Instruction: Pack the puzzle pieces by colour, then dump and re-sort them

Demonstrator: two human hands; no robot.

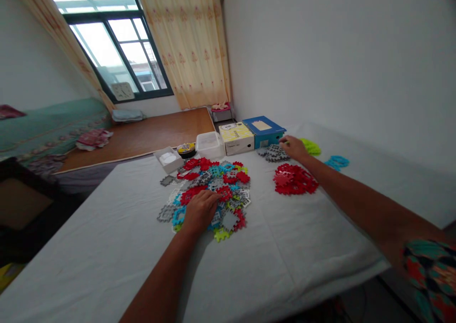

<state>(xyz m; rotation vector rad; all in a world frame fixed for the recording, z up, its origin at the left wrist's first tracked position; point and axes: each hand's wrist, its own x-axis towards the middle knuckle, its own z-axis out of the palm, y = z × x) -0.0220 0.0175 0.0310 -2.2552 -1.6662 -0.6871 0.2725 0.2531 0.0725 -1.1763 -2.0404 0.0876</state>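
Observation:
My left hand [201, 209] rests over a mixed pile of flat interlocking plastic tiles [215, 171] with notched edges, in red, blue, grey, white and lime green. Its fingers are bent together, and the tips close at a red tile [224, 193]. Stretched out to the far right, my right hand [294, 148] has its fingers pinched, with a bit of lime green at the tips. It hovers between a heap of grey tiles [273, 153] and a lime-green heap [311, 147]. Nearer to me lies a heap of red tiles [295, 179]; farther right are a few blue tiles [337, 162].
Along the back of the white-covered table [256, 266] stand a white box [167, 160], a round black-and-yellow tin [186, 150], a clear plastic tub [210, 145], a yellow-and-white box [237, 138] and a blue box [264, 130]. A wall [338, 52] borders the right side.

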